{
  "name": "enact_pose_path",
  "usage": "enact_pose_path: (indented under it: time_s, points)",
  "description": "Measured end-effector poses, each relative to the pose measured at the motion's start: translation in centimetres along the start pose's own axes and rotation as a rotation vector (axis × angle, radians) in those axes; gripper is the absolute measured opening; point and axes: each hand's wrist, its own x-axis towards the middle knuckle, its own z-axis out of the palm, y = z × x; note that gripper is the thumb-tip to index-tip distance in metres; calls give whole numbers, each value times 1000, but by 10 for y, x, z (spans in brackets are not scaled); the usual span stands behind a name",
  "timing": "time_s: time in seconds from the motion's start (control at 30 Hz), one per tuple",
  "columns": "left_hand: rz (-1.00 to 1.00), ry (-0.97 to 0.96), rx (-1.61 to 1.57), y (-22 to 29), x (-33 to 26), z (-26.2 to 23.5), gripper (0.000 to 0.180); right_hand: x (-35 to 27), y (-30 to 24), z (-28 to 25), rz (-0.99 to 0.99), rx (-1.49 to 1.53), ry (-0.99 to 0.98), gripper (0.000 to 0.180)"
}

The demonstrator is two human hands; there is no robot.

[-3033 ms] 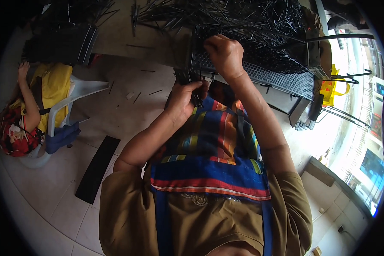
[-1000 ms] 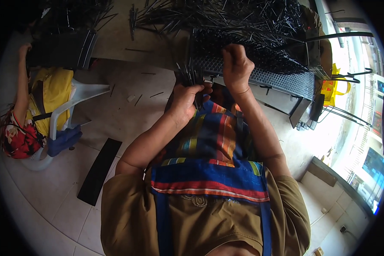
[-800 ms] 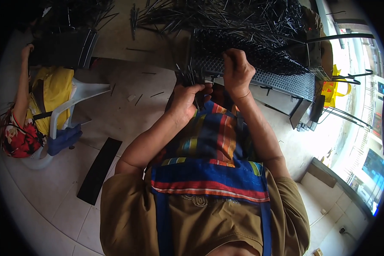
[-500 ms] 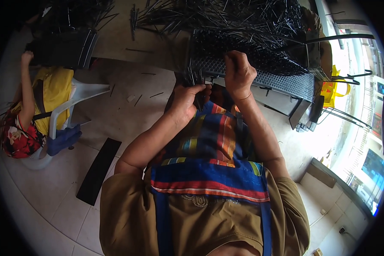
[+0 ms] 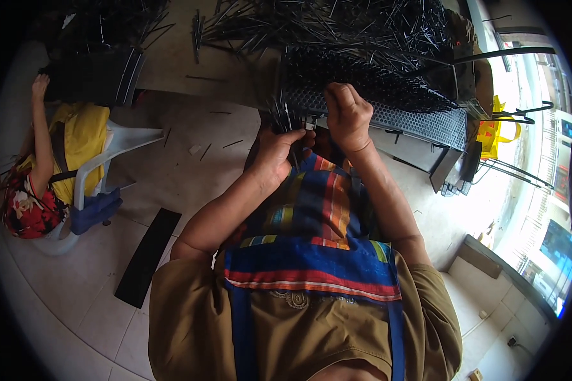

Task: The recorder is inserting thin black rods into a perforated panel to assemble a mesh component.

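Observation:
My left hand (image 5: 276, 153) is closed around a bundle of thin black sticks (image 5: 285, 117), whose ends stick up past my thumb. Fingers pinched together, my right hand (image 5: 351, 118) hovers at the near edge of a grey perforated panel (image 5: 419, 125). Whatever that pinch holds is too small or hidden to make out. Many thin black sticks (image 5: 368, 79) stand densely in the panel's holes over its far part, while rows of bare holes show along the near side.
A heap of loose black sticks (image 5: 337, 25) covers the table (image 5: 190, 70) behind the panel. At left a person in a yellow apron (image 5: 82, 133) sits on a white chair (image 5: 127, 138) by a black board (image 5: 89, 73). A black strip (image 5: 147, 257) lies on the tiled floor.
My right hand has shifted slightly left and nearer to me. My left hand stays in place with its bundle. The seated person's hand has loosened its fingers.

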Motion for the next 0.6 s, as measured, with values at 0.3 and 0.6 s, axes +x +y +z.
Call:
enact_pose_path:
  time_s: [0.3,0.6]
  points:
    - [48,-115,-14,-7,6,-7,15,8,-2,2,102,-37,-100,7]
    - [19,-9,-35,-1,1,0,18,18,-2,6,72,-162,-292,9]
